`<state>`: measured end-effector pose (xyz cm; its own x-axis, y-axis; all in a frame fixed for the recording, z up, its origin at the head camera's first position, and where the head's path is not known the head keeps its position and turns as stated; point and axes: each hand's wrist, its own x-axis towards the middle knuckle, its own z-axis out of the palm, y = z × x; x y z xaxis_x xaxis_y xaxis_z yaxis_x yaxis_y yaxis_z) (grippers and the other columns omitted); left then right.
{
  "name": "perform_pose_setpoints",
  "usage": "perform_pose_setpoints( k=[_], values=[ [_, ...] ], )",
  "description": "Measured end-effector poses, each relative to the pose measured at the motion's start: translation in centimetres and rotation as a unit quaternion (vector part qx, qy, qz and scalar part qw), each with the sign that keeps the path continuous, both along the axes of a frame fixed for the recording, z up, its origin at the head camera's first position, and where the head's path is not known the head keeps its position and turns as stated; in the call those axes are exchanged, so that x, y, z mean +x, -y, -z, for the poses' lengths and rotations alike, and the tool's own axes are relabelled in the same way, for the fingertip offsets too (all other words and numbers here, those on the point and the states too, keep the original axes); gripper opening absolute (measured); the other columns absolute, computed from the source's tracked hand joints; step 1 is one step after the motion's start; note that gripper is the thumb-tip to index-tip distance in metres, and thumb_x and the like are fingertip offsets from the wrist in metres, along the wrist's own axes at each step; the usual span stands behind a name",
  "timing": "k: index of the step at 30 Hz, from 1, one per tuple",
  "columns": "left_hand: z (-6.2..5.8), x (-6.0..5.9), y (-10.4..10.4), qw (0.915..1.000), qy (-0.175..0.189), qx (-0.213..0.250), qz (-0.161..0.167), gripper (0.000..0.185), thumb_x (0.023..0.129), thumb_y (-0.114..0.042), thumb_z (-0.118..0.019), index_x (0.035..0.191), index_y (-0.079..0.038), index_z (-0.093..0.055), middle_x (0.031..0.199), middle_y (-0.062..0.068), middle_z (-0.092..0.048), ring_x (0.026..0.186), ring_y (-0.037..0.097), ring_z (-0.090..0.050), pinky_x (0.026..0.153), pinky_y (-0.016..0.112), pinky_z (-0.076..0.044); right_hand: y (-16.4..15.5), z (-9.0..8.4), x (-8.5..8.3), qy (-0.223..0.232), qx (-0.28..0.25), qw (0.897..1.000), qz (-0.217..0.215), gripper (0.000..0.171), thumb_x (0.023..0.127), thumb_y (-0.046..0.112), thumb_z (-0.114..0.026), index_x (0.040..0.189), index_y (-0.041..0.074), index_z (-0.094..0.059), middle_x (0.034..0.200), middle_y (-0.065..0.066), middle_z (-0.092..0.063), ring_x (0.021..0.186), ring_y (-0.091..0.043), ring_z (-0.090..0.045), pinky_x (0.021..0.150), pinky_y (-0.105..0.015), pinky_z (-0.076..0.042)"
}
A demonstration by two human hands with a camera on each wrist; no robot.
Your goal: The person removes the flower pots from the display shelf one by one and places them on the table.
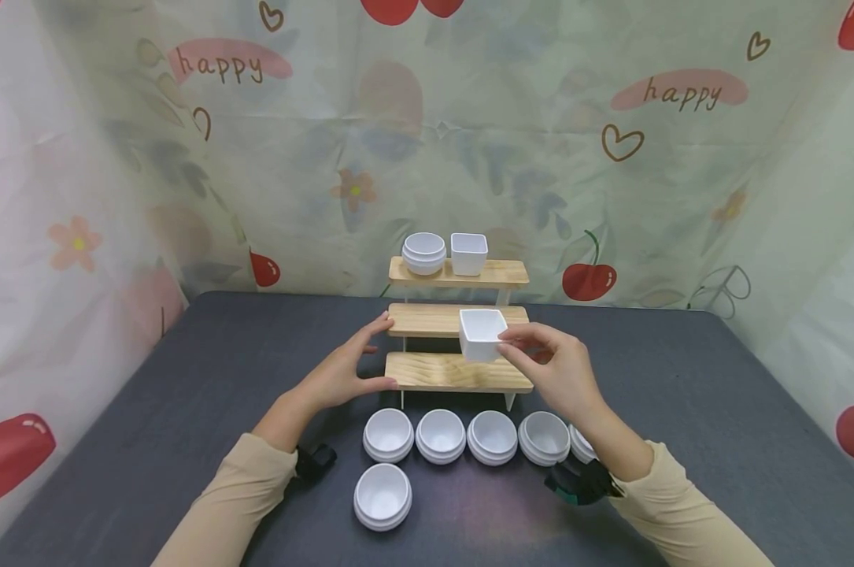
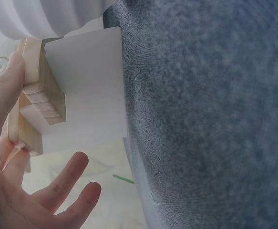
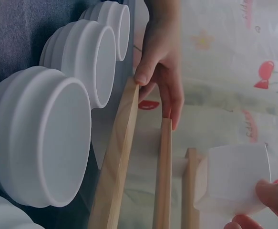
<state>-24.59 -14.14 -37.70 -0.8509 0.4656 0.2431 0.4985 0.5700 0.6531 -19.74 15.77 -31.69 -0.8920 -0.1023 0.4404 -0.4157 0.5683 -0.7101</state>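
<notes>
We see the right hand (image 1: 557,366) pinching a square white cup (image 1: 482,334) just above the wooden stepped shelf's (image 1: 455,372) lower tiers, while the left hand (image 1: 345,370), fingers relaxed, steadies the shelf's left end on the table (image 1: 717,409).

Dark grey surface (image 1: 186,378) carries six round white ribbed bowls (image 1: 441,435): five in a row, one (image 1: 382,495) in front at left. Top shelf tier bears a round bowl (image 1: 423,253) just beside a square white cup (image 1: 468,253). Backdrop: printed curtain (image 1: 611,157) with cherries, hearts, "happy".
</notes>
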Motion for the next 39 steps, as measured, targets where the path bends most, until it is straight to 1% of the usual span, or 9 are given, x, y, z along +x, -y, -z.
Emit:
perform_pose_setpoints(
  k=[5,13,19,24,27,32,34,39],
  values=[
    [-0.1,0.0,0.0,1.0000,0.004,0.001,0.001,0.088,0.077,-0.025,-0.077,0.147,-0.017,-0.024,0.158,0.009,-0.015,0.123,0.040,-0.051,0.104,0.053,-0.041,0.3,0.1,0.5,-0.001,-0.005,1.000,-0.005,0.016,0.082,0.016,-0.072,0.097,0.011,-0.072,0.090,-0.006,-0.072,0.077,0.003,-0.059,0.069,-0.018,-0.054],
    [-0.1,0.1,0.0,1.0000,0.005,0.005,0.003,0.088,0.077,-0.024,-0.077,0.147,-0.015,-0.024,0.158,0.010,-0.015,0.123,0.040,-0.051,0.104,0.053,-0.042,0.7,0.2,1.3,-0.001,-0.024,0.999,-0.029,0.015,0.080,0.013,-0.073,0.095,0.010,-0.072,0.099,-0.008,-0.072,0.079,0.005,-0.060,0.069,-0.017,-0.053],
    [-0.1,0.1,-0.1,1.0000,0.003,0.005,0.005,0.089,0.076,-0.024,-0.077,0.147,-0.015,-0.024,0.158,0.011,-0.014,0.124,0.040,-0.050,0.104,0.052,-0.042,0.7,0.5,1.5,0.000,-0.014,0.999,-0.034,0.014,0.080,0.011,-0.073,0.094,0.009,-0.072,0.104,-0.010,-0.071,0.079,0.004,-0.060,0.068,-0.020,-0.054],
    [0.1,0.0,0.0,1.0000,0.003,0.006,0.006,0.089,0.076,-0.024,-0.077,0.147,-0.015,-0.024,0.158,0.011,-0.014,0.124,0.040,-0.049,0.104,0.052,-0.042,0.7,0.5,1.7,0.007,-0.011,0.999,-0.037,0.013,0.079,0.011,-0.074,0.091,0.010,-0.072,0.105,-0.008,-0.071,0.085,0.004,-0.060,0.069,-0.021,-0.055],
    [0.2,-0.1,0.0,0.9999,0.005,0.008,0.008,0.089,0.076,-0.023,-0.077,0.147,-0.016,-0.023,0.158,0.012,-0.013,0.124,0.041,-0.049,0.104,0.052,-0.042,0.7,0.4,1.8,0.015,-0.013,0.999,-0.041,0.011,0.079,0.011,-0.074,0.090,0.011,-0.073,0.105,-0.007,-0.071,0.092,0.004,-0.060,0.069,-0.021,-0.055],
    [0.2,-0.2,0.0,0.9999,0.006,0.011,0.010,0.089,0.076,-0.022,-0.077,0.147,-0.016,-0.023,0.158,0.012,-0.013,0.124,0.040,-0.049,0.104,0.052,-0.042,0.7,0.5,2.2,0.022,-0.012,0.998,-0.051,0.011,0.078,0.009,-0.074,0.088,0.010,-0.074,0.104,-0.007,-0.071,0.096,0.004,-0.059,0.068,-0.020,-0.055],
    [0.2,-0.2,0.0,0.9999,0.004,0.009,0.009,0.089,0.076,-0.023,-0.077,0.147,-0.017,-0.023,0.158,0.012,-0.013,0.124,0.040,-0.049,0.104,0.052,-0.042,0.7,0.6,2.2,0.025,-0.011,0.998,-0.053,0.012,0.077,0.008,-0.075,0.088,0.010,-0.074,0.104,-0.007,-0.071,0.097,-0.001,-0.061,0.068,-0.019,-0.056],
    [0.2,-0.1,0.0,0.9999,0.003,0.009,0.008,0.088,0.077,-0.024,-0.077,0.147,-0.017,-0.024,0.158,0.013,-0.014,0.123,0.041,-0.050,0.104,0.052,-0.042,0.8,0.8,2.4,0.031,-0.002,0.998,-0.052,0.012,0.077,0.008,-0.075,0.088,0.009,-0.074,0.106,-0.009,-0.070,0.100,-0.019,-0.064,0.069,-0.019,-0.056]
  ],
)
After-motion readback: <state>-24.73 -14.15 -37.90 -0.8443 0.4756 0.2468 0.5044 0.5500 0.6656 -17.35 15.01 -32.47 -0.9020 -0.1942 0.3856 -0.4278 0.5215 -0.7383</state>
